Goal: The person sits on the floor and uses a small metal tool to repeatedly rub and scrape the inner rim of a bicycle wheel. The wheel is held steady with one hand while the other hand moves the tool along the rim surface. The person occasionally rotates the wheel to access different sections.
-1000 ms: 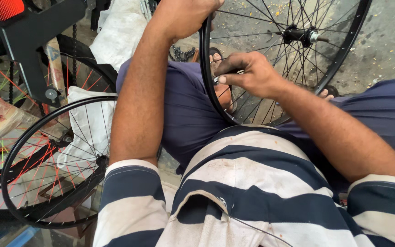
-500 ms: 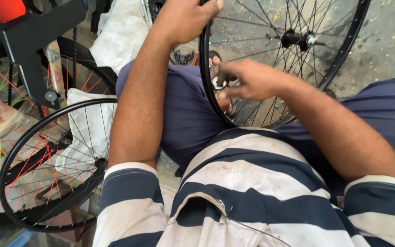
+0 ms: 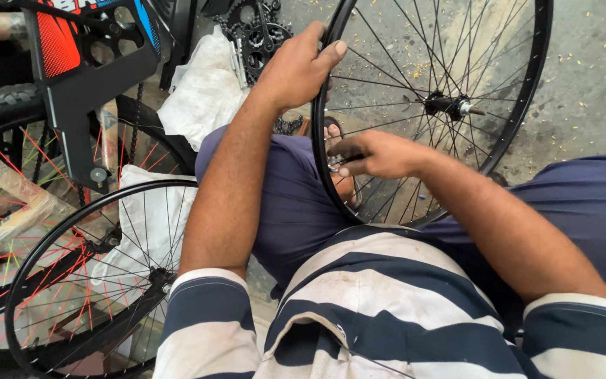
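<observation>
Wheel: a black bicycle wheel with thin spokes stands upright between the person's knees, its hub right of centre
Left hand: the left hand has its grip closed around the rim at the upper left, thumb over the outer edge
Right hand: the right hand pinches a small tool, mostly hidden, against the spokes near the rim's lower left; grip closed on it
Floor: grey concrete floor, rough and speckled with small yellow bits
Left side: a second black wheel with red and black spokes lies just beside the person's left arm, partly over white plastic sheeting
Background: a black bicycle frame and a chainring with crank stand at the top left
Clothing: striped shirt, dark shorts
</observation>
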